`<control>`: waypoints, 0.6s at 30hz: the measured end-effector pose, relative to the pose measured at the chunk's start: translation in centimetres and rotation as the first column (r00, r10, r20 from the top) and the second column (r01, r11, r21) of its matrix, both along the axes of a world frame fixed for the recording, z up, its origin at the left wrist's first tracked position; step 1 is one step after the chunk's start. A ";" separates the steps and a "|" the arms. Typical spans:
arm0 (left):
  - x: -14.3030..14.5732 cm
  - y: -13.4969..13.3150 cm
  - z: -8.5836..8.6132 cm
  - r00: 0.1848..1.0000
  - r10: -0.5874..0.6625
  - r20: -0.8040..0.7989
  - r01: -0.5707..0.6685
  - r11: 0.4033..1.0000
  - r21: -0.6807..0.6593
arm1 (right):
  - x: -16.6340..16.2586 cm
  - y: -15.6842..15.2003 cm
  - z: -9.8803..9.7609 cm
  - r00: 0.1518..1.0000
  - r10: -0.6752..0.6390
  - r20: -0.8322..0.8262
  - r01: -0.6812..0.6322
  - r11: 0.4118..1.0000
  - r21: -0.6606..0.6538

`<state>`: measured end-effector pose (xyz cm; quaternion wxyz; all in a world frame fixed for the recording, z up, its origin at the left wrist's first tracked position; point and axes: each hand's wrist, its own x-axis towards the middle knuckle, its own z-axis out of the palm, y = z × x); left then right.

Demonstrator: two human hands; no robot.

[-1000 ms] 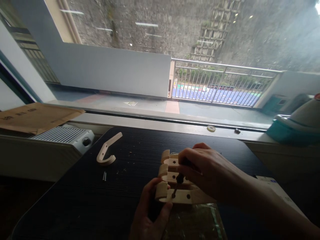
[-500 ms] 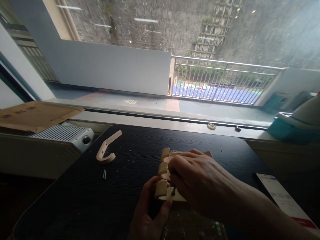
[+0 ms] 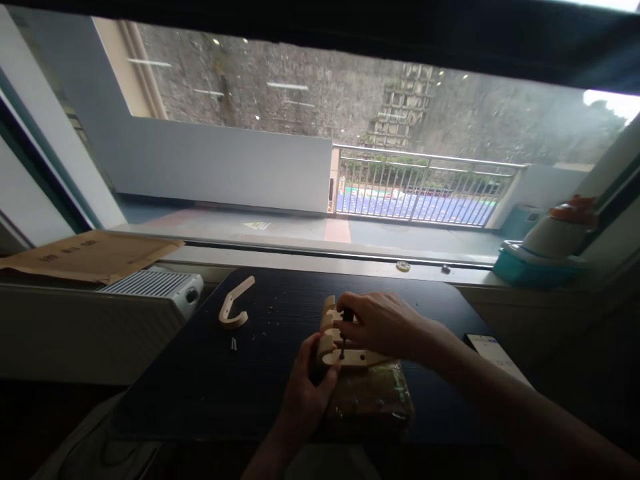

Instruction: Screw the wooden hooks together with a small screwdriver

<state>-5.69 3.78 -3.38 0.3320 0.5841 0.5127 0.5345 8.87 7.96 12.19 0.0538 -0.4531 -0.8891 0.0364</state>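
Three pale wooden hooks (image 3: 367, 358) lie side by side on a brownish block (image 3: 370, 400) in what looks like clear plastic wrap. My right hand (image 3: 383, 327) is closed round the dark handle of a screwdriver (image 3: 343, 343). The shaft points down at a hole in the nearest hook, and a second hole shows to its right. With thumb and fingers, my left hand (image 3: 311, 383) grips the curved end of this nearest hook, the thumb close to the screwdriver's tip. Another loose wooden hook (image 3: 231, 310) lies on the table's left side, with small screws (image 3: 233, 344) below it.
Crumbs (image 3: 260, 333) are scattered on the black table (image 3: 200, 393). A phone (image 3: 495, 353) lies at the right edge. On the sill stand a roll of tape (image 3: 403, 266) and a teal box (image 3: 530, 270). A brown envelope (image 3: 95, 257) rests on the radiator (image 3: 165, 283) at left.
My view has tipped up and drawn back, so more of the table and block shows. My right hand appears higher over the hooks, uncovering the screwdriver's handle and the nearest hook's second hole.
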 end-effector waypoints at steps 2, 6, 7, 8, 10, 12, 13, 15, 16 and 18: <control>-0.1 0.2 0.7 0.999 -0.048 -0.024 0.049 0.998 0.028 | 0.4 0.0 1.0 0.994 0.109 -0.004 -0.109 0.993 -0.051; -0.5 0.5 1.8 0.990 -0.039 -0.132 0.044 0.998 0.037 | 0.5 -0.5 1.4 0.986 0.164 0.034 -0.161 0.983 -0.089; -0.5 0.6 1.9 0.986 -0.040 -0.160 0.046 0.998 0.035 | 0.4 -0.7 1.2 0.989 0.142 0.047 -0.139 0.987 -0.078; -0.6 0.7 2.0 0.982 -0.045 -0.184 0.052 0.998 0.035 | 0.2 -0.9 1.1 0.992 0.114 0.057 -0.110 0.992 -0.064; -0.6 0.8 2.2 0.974 -0.049 -0.219 0.059 0.998 0.039 | -0.3 -1.3 0.7 0.996 0.047 0.072 -0.045 0.998 -0.033; -0.5 0.9 2.1 0.972 -0.042 -0.231 0.055 0.997 0.051 | -0.8 -1.6 0.5 0.997 -0.017 0.079 0.018 1.000 -0.002; -0.5 0.9 2.1 0.972 -0.040 -0.231 0.055 0.997 0.060 | -1.1 -1.8 0.5 0.996 -0.048 0.079 0.047 0.999 0.013; -0.4 0.9 2.0 0.973 -0.036 -0.228 0.055 0.995 0.079 | -1.5 -1.9 0.6 0.992 -0.100 0.075 0.098 0.995 0.036; -0.4 0.9 2.0 0.973 -0.035 -0.228 0.056 0.995 0.083 | -1.7 -2.0 0.7 0.990 -0.114 0.080 0.111 0.993 0.042; -0.3 0.8 2.1 0.971 -0.034 -0.235 0.055 0.995 0.083 | -2.0 -2.1 1.1 0.988 -0.110 0.113 0.107 0.994 0.035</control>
